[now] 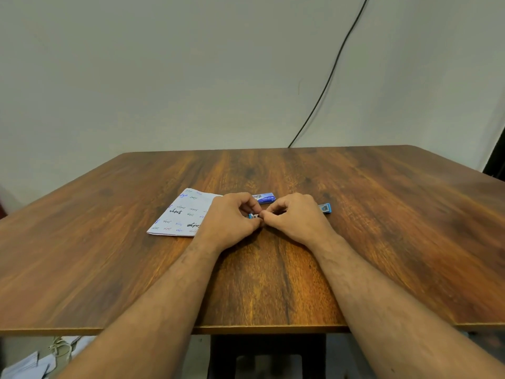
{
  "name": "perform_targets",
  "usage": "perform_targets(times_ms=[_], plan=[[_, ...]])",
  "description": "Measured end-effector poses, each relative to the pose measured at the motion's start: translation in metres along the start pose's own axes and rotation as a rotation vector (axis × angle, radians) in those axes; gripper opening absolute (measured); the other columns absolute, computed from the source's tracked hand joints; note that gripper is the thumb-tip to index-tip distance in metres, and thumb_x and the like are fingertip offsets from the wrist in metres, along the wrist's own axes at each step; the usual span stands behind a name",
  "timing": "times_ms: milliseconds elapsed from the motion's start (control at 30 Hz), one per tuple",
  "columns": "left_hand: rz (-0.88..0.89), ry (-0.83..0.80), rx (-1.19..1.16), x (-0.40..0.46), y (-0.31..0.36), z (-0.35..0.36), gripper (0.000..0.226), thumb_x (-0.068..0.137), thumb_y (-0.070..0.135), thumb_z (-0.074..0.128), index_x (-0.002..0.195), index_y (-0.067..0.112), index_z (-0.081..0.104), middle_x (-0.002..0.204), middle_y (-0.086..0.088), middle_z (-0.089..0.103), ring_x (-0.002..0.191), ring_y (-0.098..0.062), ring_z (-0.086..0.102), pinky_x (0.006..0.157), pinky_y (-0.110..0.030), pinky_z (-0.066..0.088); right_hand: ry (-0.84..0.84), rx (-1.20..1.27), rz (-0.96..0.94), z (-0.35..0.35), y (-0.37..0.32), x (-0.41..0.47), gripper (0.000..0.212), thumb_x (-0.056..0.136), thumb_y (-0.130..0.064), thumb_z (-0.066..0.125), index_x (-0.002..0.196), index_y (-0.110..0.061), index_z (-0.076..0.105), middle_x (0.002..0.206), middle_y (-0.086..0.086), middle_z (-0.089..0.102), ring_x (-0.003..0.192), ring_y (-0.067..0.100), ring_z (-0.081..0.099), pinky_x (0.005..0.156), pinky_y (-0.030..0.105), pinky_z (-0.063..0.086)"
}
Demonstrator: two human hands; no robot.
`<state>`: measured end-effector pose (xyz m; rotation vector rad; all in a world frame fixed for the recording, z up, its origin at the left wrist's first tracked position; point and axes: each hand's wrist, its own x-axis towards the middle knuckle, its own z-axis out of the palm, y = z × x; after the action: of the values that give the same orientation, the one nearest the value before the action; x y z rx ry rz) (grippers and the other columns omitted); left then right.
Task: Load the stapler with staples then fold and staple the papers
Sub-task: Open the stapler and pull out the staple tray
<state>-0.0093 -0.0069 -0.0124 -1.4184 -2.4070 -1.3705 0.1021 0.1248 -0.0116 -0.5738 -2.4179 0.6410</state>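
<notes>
Blue stapler (324, 208), mid-surface, right of the papers (181, 214); both hands curled onto it, left hand (232, 218) pinching its metal front, right hand (293, 217) gripping the body. Step: loading staples, judged. Next: seat strip, close. Staple box (264, 198) just behind.

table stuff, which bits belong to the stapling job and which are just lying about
For the job: blue stapler, held by left hand and right hand; blue staple box; scribbled papers.

Lying about: black cable on wall; papers on the floor.
</notes>
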Motion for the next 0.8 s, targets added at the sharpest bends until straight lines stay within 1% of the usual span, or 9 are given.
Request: perform_targets(times_ms=[167, 233, 300, 400, 500, 600, 700, 733, 800], plan=[[-0.008, 0.009, -0.003, 0.0011, -0.0036, 0.0016, 0.013, 0.071, 0.020, 0.082, 0.072, 0.022, 0.070, 0.067, 0.005, 0.072, 0.057, -0.003, 0.060, 0.058, -0.017, 0.045, -0.030, 0.035, -0.023, -0.0035, -0.0031, -0.0030, 0.013, 0.081, -0.026, 0.067, 0.088, -0.028, 0.078, 0.085, -0.011, 0.076, 0.086, 0.005, 0.067, 0.086, 0.030, 0.052], [-0.004, 0.004, 0.002, 0.0010, -0.0038, 0.0014, 0.013, 0.070, 0.020, 0.082, 0.072, 0.023, 0.069, 0.066, 0.005, 0.071, 0.056, -0.003, 0.058, 0.058, -0.019, 0.045, -0.007, 0.032, -0.025, -0.0033, -0.0033, -0.0038, 0.016, 0.082, -0.018, 0.063, 0.089, -0.027, 0.074, 0.083, -0.009, 0.074, 0.083, 0.008, 0.066, 0.085, 0.030, 0.051], [0.000, -0.004, 0.002, 0.0004, -0.0029, 0.0015, 0.014, 0.071, 0.019, 0.082, 0.072, 0.023, 0.069, 0.062, 0.007, 0.069, 0.053, -0.001, 0.056, 0.057, -0.017, 0.043, 0.009, 0.045, -0.024, -0.0020, -0.0029, -0.0047, 0.018, 0.081, -0.013, 0.060, 0.090, -0.026, 0.069, 0.079, -0.006, 0.072, 0.080, 0.012, 0.066, 0.081, 0.032, 0.053], [0.012, -0.005, 0.009, 0.0008, -0.0021, 0.0020, 0.013, 0.072, 0.019, 0.082, 0.072, 0.024, 0.070, 0.060, 0.009, 0.066, 0.052, 0.000, 0.054, 0.057, -0.016, 0.040, -0.001, 0.050, -0.021, -0.0024, -0.0041, -0.0063, 0.018, 0.078, -0.013, 0.055, 0.084, -0.028, 0.064, 0.077, -0.007, 0.071, 0.081, 0.017, 0.065, 0.079, 0.035, 0.053], [0.017, 0.004, 0.032, 0.0003, -0.0014, 0.0006, 0.014, 0.073, 0.020, 0.082, 0.073, 0.026, 0.069, 0.056, 0.015, 0.060, 0.053, 0.003, 0.054, 0.055, -0.011, 0.035, -0.001, 0.024, -0.038, -0.0055, -0.0042, -0.0058, 0.026, 0.076, -0.008, 0.051, 0.072, -0.018, 0.074, 0.075, -0.003, 0.074, 0.078, 0.019, 0.067, 0.082, 0.036, 0.054], [0.025, 0.011, 0.037, -0.0005, -0.0001, -0.0007, 0.017, 0.075, 0.019, 0.081, 0.074, 0.029, 0.068, 0.057, 0.018, 0.059, 0.057, 0.004, 0.056, 0.055, -0.009, 0.036, 0.043, 0.049, 0.014, -0.0043, -0.0016, -0.0020, 0.031, 0.075, -0.015, 0.047, 0.067, -0.009, 0.076, 0.080, 0.004, 0.078, 0.070, 0.022, 0.067, 0.073, 0.038, 0.056], [0.039, 0.022, 0.019, 0.0003, -0.0015, 0.0001, 0.022, 0.078, 0.017, 0.079, 0.078, 0.033, 0.064, 0.071, 0.015, 0.067, 0.065, -0.001, 0.062, 0.064, -0.014, 0.044, 0.087, 0.061, 0.057, -0.0021, 0.0028, -0.0002, 0.035, 0.070, -0.025, 0.042, 0.059, -0.004, 0.069, 0.075, 0.011, 0.076, 0.061, 0.026, 0.064, 0.060, 0.041, 0.054], [0.047, 0.036, -0.004, 0.0005, -0.0025, 0.0000, 0.024, 0.078, 0.015, 0.079, 0.083, 0.033, 0.063, 0.077, 0.013, 0.069, 0.068, -0.002, 0.063, 0.067, -0.017, 0.048, 0.111, 0.069, 0.054, -0.0020, 0.0037, -0.0004, 0.034, 0.070, -0.026, 0.044, 0.057, -0.004, 0.067, 0.072, 0.011, 0.075, 0.062, 0.026, 0.064, 0.059, 0.039, 0.053], [0.058, 0.055, -0.051, 0.0002, -0.0030, -0.0009, 0.032, 0.079, 0.012, 0.077, 0.098, 0.030, 0.058, 0.085, 0.010, 0.071, 0.072, -0.001, 0.064, 0.069, -0.014, 0.050, 0.146, 0.075, 0.042, -0.0039, 0.0021, -0.0018, 0.027, 0.074, -0.025, 0.054, 0.061, -0.009, 0.072, 0.068, 0.005, 0.074, 0.064, 0.020, 0.065, 0.064, 0.031, 0.051]])
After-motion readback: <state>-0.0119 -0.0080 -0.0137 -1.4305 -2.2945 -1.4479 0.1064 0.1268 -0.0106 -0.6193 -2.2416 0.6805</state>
